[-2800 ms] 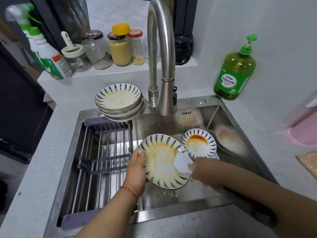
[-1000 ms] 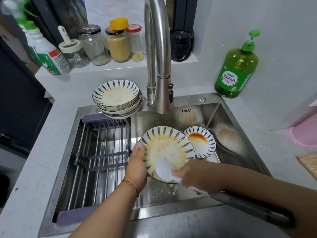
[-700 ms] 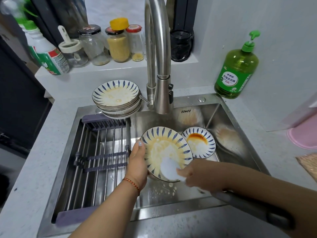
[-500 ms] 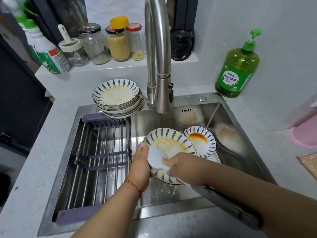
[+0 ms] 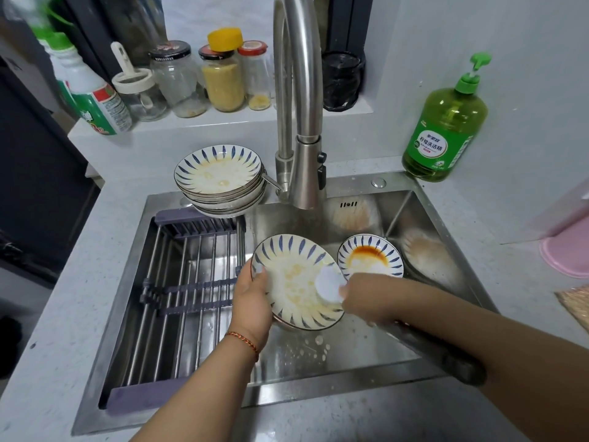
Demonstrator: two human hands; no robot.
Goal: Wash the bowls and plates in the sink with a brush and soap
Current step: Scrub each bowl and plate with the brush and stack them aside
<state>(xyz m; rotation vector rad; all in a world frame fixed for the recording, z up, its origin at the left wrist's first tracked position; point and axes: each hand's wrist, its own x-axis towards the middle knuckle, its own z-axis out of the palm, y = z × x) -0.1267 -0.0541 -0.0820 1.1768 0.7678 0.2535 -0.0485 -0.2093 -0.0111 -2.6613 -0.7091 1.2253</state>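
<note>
Over the steel sink (image 5: 398,366), the left hand (image 5: 251,301) is gripping the rim of a tilted blue-striped white plate (image 5: 294,282). The right hand (image 5: 361,296) is holding a round white brush (image 5: 328,284), pressing it on the plate's right side.

The green soap bottle (image 5: 443,122) carries a white label reading "柠檬洗洁精"; the spray bottle's (image 5: 95,100) print is illegible.

plate (image 5: 294,283): white, blue petal rim | brush (image 5: 328,284): white | soap bottle (image 5: 444,129): green
</note>
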